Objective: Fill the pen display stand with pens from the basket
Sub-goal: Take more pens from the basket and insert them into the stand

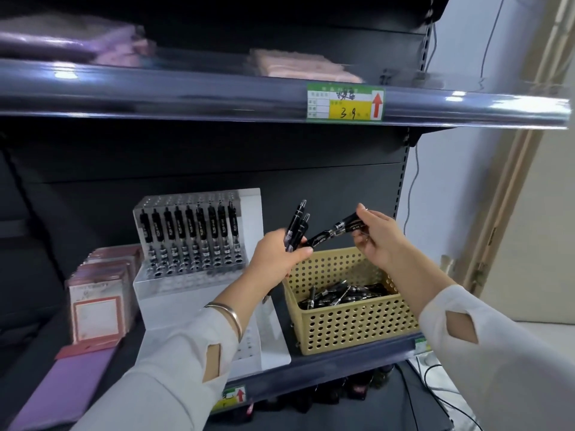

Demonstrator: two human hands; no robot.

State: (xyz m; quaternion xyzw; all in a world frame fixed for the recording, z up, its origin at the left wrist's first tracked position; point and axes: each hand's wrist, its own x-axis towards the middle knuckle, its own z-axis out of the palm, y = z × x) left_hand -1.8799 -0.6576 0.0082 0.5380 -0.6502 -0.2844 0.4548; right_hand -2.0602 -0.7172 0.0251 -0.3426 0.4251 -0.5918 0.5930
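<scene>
Black pens fill our left hand, closed on a bundle; our right hand pinches more above the basket, ready for the display stand left of it.

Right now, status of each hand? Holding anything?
Left hand: closed on a bunch of black pens, held above the basket.
Right hand: closed on a black pen, its tip pointing toward the left hand.

Price tag on shelf edge; card packs left.
</scene>
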